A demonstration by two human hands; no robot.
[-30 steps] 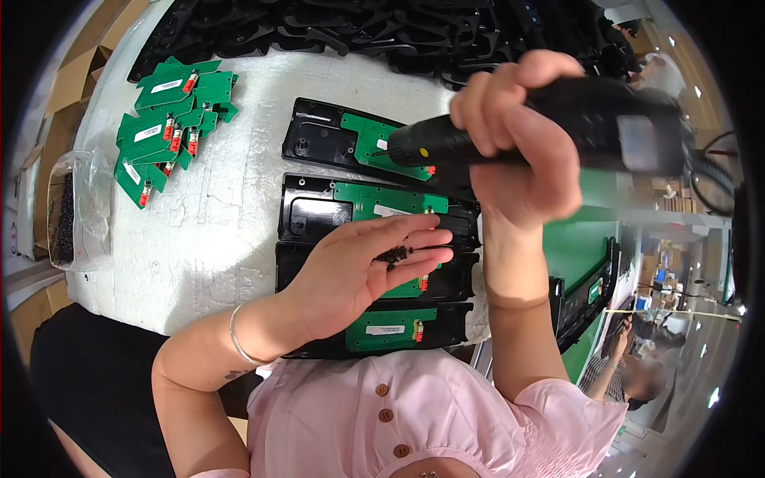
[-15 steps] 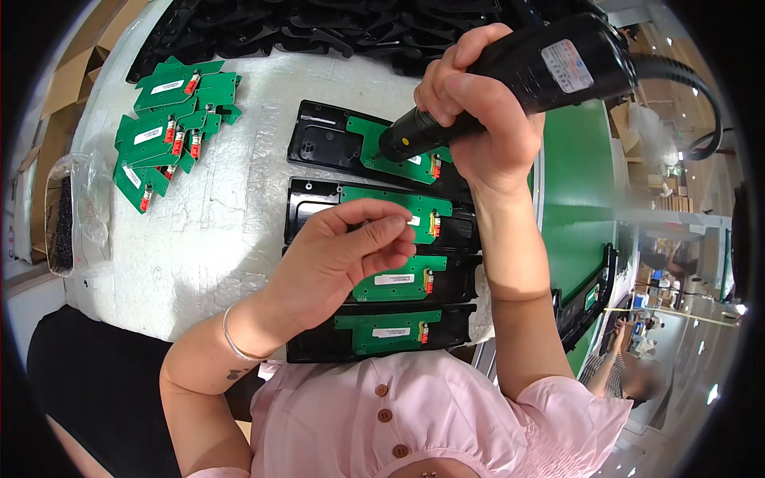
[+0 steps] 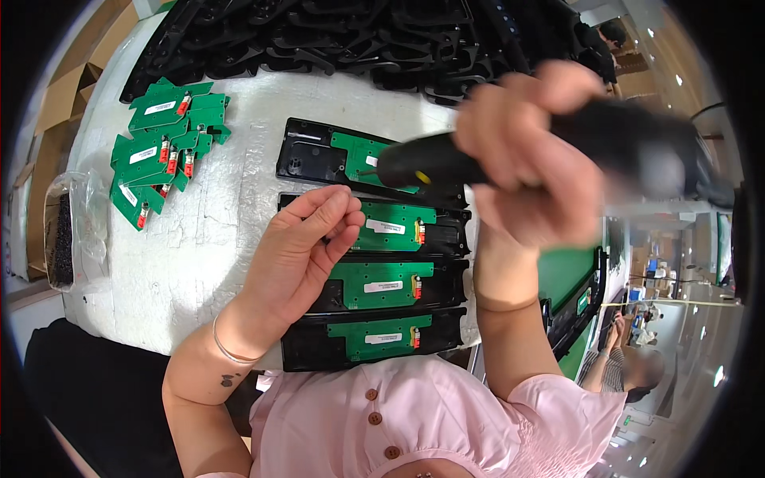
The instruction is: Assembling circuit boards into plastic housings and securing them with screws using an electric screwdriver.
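My right hand, blurred by motion, grips a black electric screwdriver lying nearly level. Its thin bit points left over the green circuit board in the farthest black plastic housing; whether it touches the board I cannot tell. My left hand is closed in a pinch by the left part of the second housing. Anything between its fingertips is hidden or too small to make out. Three housings stacked toward me each hold a green board with a white label and a red-and-white part.
Loose green boards lie in a pile on the white foam surface at the left. Beside them stands a clear plastic bag with dark small pieces. Many black plastic parts fill the back. Another person sits at the far right.
The screwdriver's handle has swung right and lower, its tip staying over the farthest board. My left hand has drawn left, away from the second board. The whole view has shifted slightly.
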